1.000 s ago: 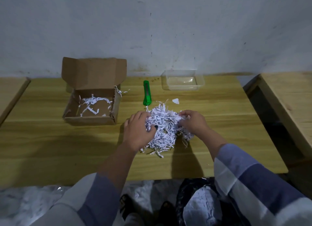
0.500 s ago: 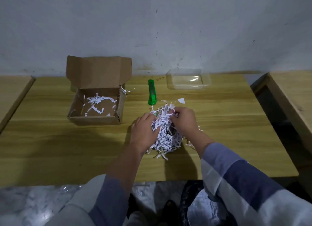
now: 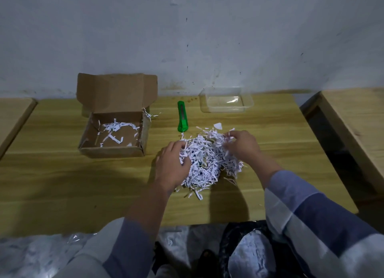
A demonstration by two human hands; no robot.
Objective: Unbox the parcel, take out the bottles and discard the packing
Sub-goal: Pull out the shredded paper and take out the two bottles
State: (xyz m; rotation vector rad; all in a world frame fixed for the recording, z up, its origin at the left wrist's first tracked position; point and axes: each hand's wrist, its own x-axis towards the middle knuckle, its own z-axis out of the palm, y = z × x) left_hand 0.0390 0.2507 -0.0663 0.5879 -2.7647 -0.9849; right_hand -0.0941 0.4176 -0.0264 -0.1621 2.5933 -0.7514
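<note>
A heap of white shredded paper packing lies on the wooden table in front of me. My left hand presses into its left side with curled fingers. My right hand grips its upper right side. Whatever lies inside the heap is hidden; no bottle shows. The open cardboard box stands to the left, lid flap up, with a few paper strips on its floor.
A green utility knife lies behind the heap. A clear plastic tray sits by the wall. A black bag holding shredded paper is below the table's near edge. Other tables flank left and right.
My right hand has shifted right and spread the shredded paper wider; half a second ago both hands squeezed it into a tighter clump. The left hand stays on the left side.
</note>
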